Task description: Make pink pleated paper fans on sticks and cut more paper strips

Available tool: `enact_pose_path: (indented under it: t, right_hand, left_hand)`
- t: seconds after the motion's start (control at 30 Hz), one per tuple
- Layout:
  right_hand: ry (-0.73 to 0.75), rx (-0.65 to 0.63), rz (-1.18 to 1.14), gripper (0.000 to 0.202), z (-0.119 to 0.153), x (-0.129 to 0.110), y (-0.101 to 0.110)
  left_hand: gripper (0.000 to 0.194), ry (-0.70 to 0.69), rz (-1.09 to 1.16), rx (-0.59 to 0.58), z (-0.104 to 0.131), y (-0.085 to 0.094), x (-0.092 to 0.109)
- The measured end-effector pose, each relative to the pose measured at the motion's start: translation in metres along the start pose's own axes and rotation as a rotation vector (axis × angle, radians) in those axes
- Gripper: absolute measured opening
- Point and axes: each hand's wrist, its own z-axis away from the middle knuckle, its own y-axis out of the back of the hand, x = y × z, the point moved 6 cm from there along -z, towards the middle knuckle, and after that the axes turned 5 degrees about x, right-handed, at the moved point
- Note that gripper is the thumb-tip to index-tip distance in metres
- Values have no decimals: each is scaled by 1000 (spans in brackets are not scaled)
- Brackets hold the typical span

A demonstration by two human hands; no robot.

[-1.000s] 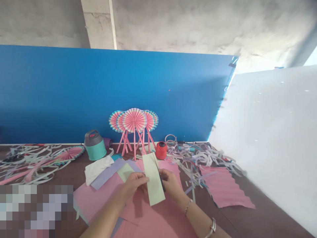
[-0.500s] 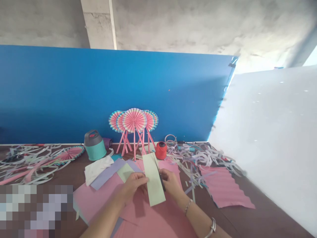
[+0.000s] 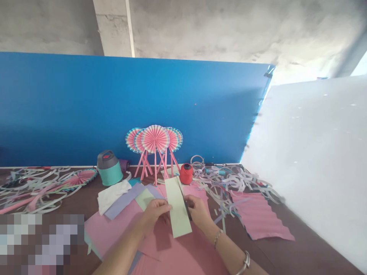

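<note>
A pale green paper strip (image 3: 178, 210) stands tilted up in front of me, over pink sheets. My left hand (image 3: 157, 214) pinches its left edge between thumb and fingers. At the right edge, my right hand (image 3: 197, 209) is closed around dark scissors (image 3: 188, 212), mostly hidden behind the fingers and the paper. A thin dark line runs along the upper right of the strip, setting off a narrow sliver. Beneath both hands lie pink paper sheets (image 3: 172, 258), with lilac paper (image 3: 124, 202) and a white cloth-like piece (image 3: 113, 195) to the left.
Several pink folded paper fans (image 3: 155, 139) stand against the blue partition (image 3: 86, 99). Beside them are a teal-and-grey container (image 3: 110, 170) and a red spool (image 3: 186, 174). Tangled paper strips (image 3: 241, 177) lie at right, near a wavy pink sheet (image 3: 262, 215). A white panel (image 3: 321, 152) bounds the right.
Almost nothing differs. Both hands keep the same hold on the green paper strip, and the scissors stay at its right edge.
</note>
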Motion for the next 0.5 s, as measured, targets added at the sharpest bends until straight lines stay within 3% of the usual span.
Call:
enact_pose_path:
  t: [0.5]
  right_hand:
    - [8,23,52,21,-7,9,6]
  left_hand:
    - [28,-7,-7,21,0,1,1]
